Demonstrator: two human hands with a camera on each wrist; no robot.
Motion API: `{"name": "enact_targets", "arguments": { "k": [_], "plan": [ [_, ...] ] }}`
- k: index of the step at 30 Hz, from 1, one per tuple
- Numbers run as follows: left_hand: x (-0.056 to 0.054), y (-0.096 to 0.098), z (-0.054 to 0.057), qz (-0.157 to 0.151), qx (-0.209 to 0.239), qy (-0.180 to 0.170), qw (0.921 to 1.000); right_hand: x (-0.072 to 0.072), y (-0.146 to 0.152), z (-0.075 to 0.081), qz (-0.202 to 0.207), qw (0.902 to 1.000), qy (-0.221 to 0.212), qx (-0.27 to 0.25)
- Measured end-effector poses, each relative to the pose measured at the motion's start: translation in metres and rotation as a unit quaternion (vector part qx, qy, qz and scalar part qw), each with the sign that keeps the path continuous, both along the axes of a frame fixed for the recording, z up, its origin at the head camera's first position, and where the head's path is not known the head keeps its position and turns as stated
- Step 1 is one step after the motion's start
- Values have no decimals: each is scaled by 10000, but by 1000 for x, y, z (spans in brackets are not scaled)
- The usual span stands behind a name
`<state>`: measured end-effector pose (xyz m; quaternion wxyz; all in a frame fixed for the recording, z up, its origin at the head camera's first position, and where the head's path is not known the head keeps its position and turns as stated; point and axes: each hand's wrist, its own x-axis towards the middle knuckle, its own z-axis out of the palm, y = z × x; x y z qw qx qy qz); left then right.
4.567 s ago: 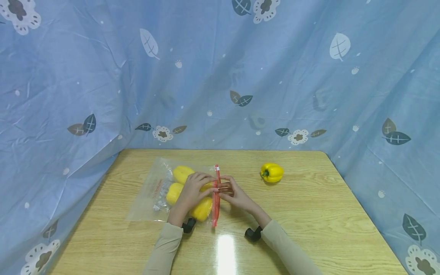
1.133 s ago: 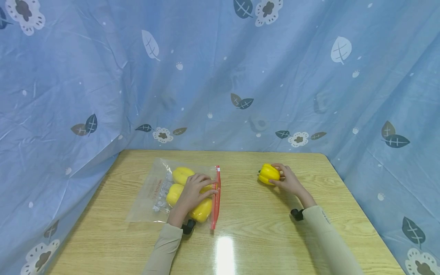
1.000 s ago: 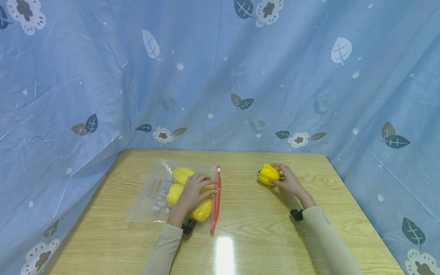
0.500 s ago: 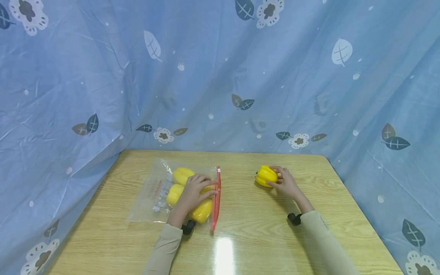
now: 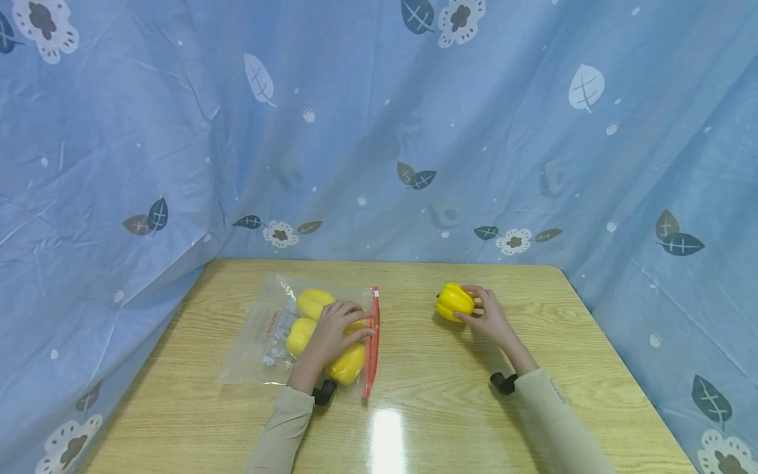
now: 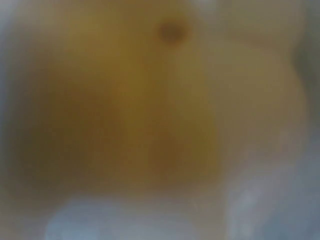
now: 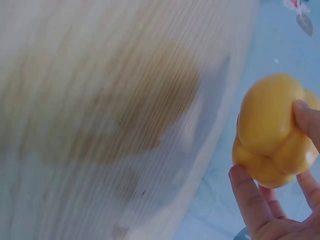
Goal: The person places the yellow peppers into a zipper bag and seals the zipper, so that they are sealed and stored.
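Observation:
A clear zip bag (image 5: 251, 355) with a red zip edge lies on the table at left, with several yellow bell peppers (image 5: 299, 336) inside. My left hand (image 5: 331, 332) lies over the bag and holds it beside the red edge, thumb and fingers either side of a bagged pepper. The left wrist view is badly blurred, showing mostly a yellow pepper (image 6: 130, 100) up close. My right hand (image 5: 490, 319) grips another yellow bell pepper (image 5: 454, 303) just above the table, right of the bag. In the right wrist view, thumb and fingers surround that pepper (image 7: 270, 120).
The wooden table (image 5: 426, 408) reaches back to a blue patterned curtain (image 5: 355, 131), which also hangs at both sides. Small black devices sit at the left wrist (image 5: 324, 392) and the right wrist (image 5: 503, 383). A bright reflection marks the table's front.
My right hand left the bag's red edge and took hold of the lone pepper, which has since moved slightly left. My left hand stays on the bag.

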<state>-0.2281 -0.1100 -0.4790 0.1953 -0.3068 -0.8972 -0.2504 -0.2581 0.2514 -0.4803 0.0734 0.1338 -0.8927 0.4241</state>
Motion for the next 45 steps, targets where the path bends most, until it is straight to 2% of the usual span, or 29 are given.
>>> {"name": "enact_targets", "arguments": {
  "k": [13, 24, 35, 45],
  "plan": [
    [0, 0, 1, -7, 21, 68, 10000, 13, -22, 6, 184, 9996, -8, -219],
    [0, -1, 0, -24, 68, 127, 9999, 23, -43, 4, 267, 9993, 74, -270],
    [0, 0, 0, -47, 75, 120, 9999, 30, -62, 1, 394, 9985, 15, -382],
    [0, 0, -1, -3, 31, 94, 10000, 37, -78, 0, 450, 9982, -206, -329]
  ]
}}
